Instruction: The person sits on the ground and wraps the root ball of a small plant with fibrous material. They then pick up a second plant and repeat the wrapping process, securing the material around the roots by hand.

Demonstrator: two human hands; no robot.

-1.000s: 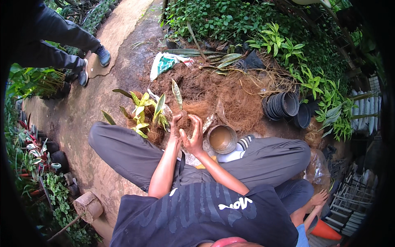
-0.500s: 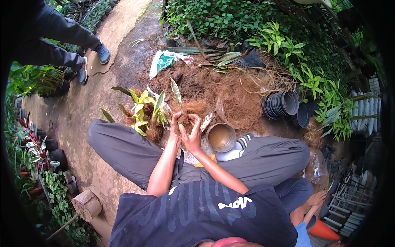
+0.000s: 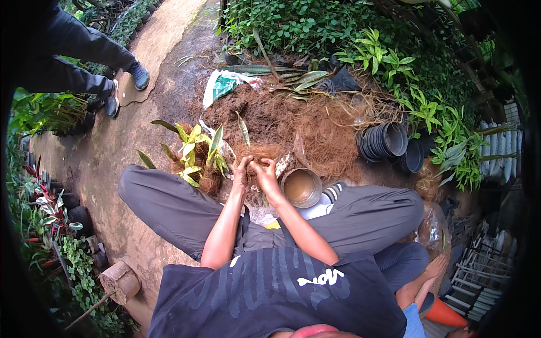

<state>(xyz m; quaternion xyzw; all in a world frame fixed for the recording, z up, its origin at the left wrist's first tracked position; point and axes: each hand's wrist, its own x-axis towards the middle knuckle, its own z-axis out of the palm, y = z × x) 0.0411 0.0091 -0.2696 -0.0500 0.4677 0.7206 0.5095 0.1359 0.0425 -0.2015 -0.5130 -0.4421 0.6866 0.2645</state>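
My left hand (image 3: 241,170) and my right hand (image 3: 266,172) are close together in front of my crossed legs. The fingers of both are closed on a wad of brown coconut fibre (image 3: 264,151), whose loose strands stretch across the fingertips. A single upright leaf cutting (image 3: 243,130), green with pale edges, rises just beyond the fibre; whether its base is inside the wad is hidden. Left of my hands sit several yellow-green leafy plants (image 3: 194,147) with fibre-wrapped root balls (image 3: 211,181). Close to my right hand stands a round tub (image 3: 302,187) of murky brown water.
A heap of coconut fibre (image 3: 332,141) and dark soil (image 3: 242,104) spreads ahead, with a white-green plastic bag (image 3: 221,85) at its edge. Stacked black pots (image 3: 385,141) lie to the right. Another person's legs (image 3: 93,45) are at the upper left; a log stump (image 3: 120,281) stands lower left.
The fibre between my hands has gone from a rounded clump to strands spread across the fingertips. My right hand has turned, its fingers now curled at the fibre. The leaf cutting shifted slightly.
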